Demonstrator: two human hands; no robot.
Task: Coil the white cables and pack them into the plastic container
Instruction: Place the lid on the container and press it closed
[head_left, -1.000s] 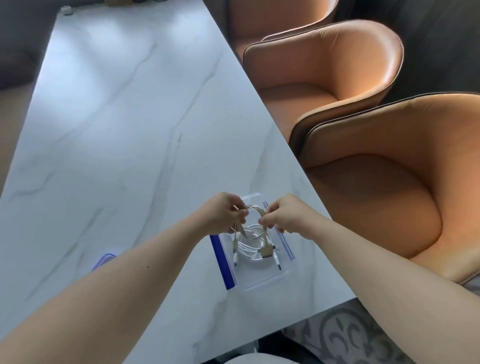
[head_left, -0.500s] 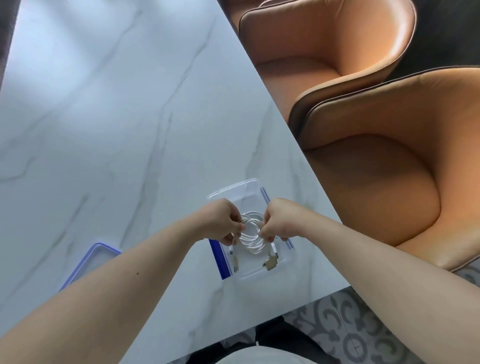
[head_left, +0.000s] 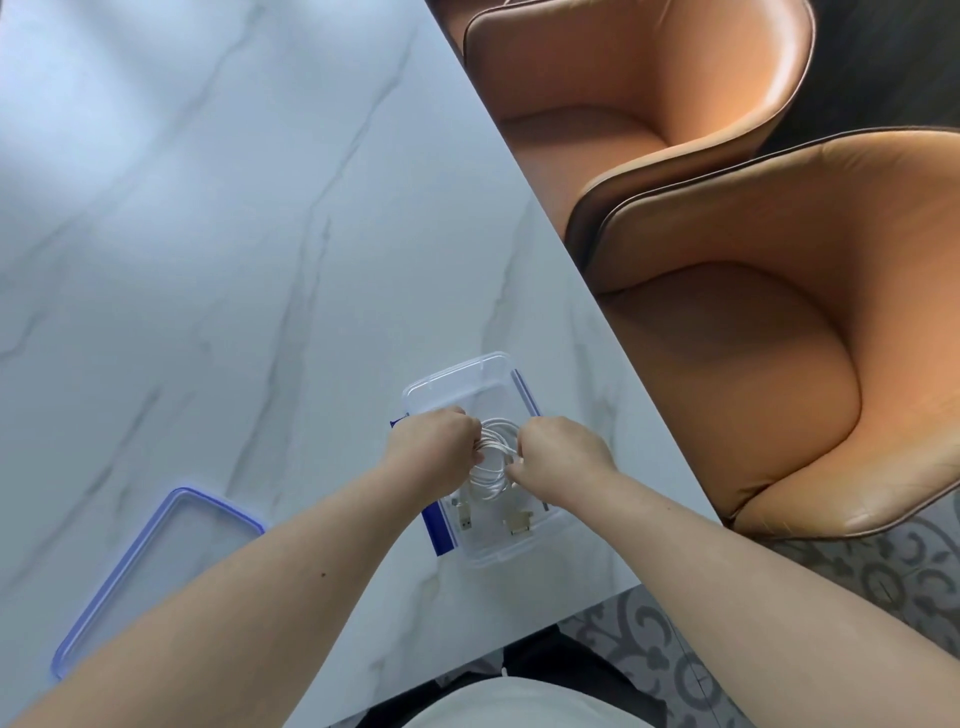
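Left hand (head_left: 434, 449): over the container's left side, its fingers (head_left: 475, 458) curled tight and pinching the left edge of the cable coil.
Right hand (head_left: 563, 454): opposite it, its fingers (head_left: 514, 470) bent in the same way and gripping the coil's right edge.
White cables (head_left: 496, 460): wound into a small round bundle, held between the two hands down inside the container. Two loose plug ends (head_left: 466, 519) lie on its floor nearer the person.
Plastic container (head_left: 457, 371): clear, rectangular and open-topped, with a blue clasp (head_left: 439, 530) folded out on its left side. It stands near the surface's right edge.
Lid (head_left: 150, 566): clear with a blue rim, lying flat well to the left of the container, partly under the left forearm.
Surface (head_left: 208, 260): white marble with grey veins.
Chairs (head_left: 779, 338): two orange leather seats just beside the surface, on the right.
Floor (head_left: 883, 571): grey patterned tiles.
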